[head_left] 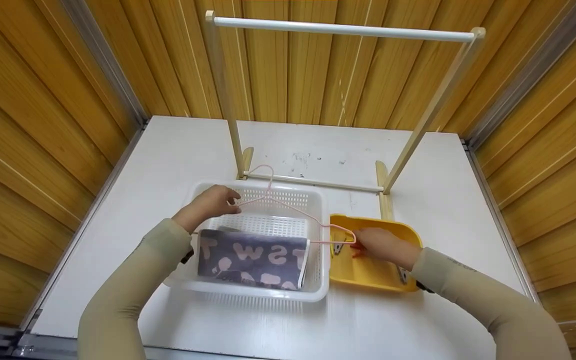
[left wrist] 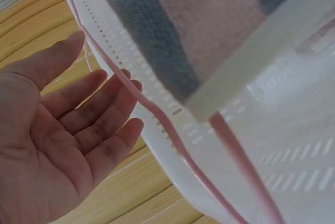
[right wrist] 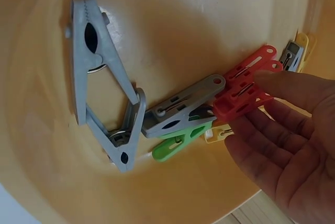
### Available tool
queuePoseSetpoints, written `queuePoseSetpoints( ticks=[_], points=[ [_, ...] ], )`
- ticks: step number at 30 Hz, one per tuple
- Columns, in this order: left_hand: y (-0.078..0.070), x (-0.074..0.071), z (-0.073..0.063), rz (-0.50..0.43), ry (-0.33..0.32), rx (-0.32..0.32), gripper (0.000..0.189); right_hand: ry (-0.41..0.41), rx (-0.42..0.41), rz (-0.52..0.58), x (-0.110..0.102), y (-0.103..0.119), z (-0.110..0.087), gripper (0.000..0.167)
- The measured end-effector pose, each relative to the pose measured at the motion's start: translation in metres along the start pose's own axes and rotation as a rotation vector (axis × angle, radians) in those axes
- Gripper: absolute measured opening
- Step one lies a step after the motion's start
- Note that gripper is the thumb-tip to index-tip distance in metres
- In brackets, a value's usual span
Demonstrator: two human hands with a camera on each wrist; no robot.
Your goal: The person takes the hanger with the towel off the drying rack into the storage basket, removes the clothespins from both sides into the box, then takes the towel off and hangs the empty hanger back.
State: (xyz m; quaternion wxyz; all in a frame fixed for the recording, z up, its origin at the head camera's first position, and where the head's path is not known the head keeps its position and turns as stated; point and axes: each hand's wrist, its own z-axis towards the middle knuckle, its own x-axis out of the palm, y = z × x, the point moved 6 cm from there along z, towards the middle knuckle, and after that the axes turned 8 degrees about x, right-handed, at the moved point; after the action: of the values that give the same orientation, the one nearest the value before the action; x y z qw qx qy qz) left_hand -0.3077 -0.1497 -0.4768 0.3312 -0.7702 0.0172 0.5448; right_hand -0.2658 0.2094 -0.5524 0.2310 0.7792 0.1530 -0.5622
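Note:
My left hand [head_left: 218, 200] is beside the left shoulder of a pink hanger [head_left: 295, 206], fingers relaxed and thumb apart. In the left wrist view the hanger's wire passes by the fingertips; whether they touch cannot be told. A dark grey towel [head_left: 253, 257] with pink letters is draped over the hanger's lower bar, above a white basket [head_left: 293, 294]. Inside a yellow bin [head_left: 368, 281], my right hand [right wrist: 293, 140] pinches a red clothespin [right wrist: 241, 90] between thumb and fingers. Grey clothespins [right wrist: 183, 106] and a green clothespin [right wrist: 170, 148] lie close by.
Behind the basket and bin stands a wooden rack with a white top rail [head_left: 343, 29] and a low crossbar [head_left: 313, 183]. Both containers rest side by side on a white table [head_left: 178, 150], with wood-patterned walls [head_left: 313, 80] around it.

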Motion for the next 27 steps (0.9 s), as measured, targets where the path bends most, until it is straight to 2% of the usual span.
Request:
queuePoseSetpoints(
  ticks=[3, 6, 10, 13, 18, 27],
  points=[
    [0.002, 0.002, -0.001, -0.001, 0.019, 0.003, 0.04, -0.024, -0.02, -0.006, 0.0, 0.001, 0.0, 0.005],
    [0.004, 0.003, -0.002, -0.001, 0.016, 0.019, 0.037, -0.002, -0.006, 0.004, -0.002, 0.001, 0.0, 0.005],
    [0.005, 0.003, -0.004, 0.004, 0.004, 0.044, 0.032, 0.034, 0.041, 0.023, -0.013, 0.002, 0.002, 0.017],
    [0.007, 0.002, -0.004, 0.01, -0.008, 0.063, 0.028, 0.026, 0.053, 0.024, -0.028, 0.005, 0.004, 0.029],
    [0.01, 0.003, -0.004, 0.03, -0.022, 0.079, 0.022, 0.003, 0.043, 0.024, -0.05, 0.007, 0.007, 0.032],
    [0.012, 0.003, -0.004, 0.006, -0.055, 0.029, 0.014, -0.115, 0.055, 0.097, -0.087, 0.015, 0.011, 0.028]
  ],
)
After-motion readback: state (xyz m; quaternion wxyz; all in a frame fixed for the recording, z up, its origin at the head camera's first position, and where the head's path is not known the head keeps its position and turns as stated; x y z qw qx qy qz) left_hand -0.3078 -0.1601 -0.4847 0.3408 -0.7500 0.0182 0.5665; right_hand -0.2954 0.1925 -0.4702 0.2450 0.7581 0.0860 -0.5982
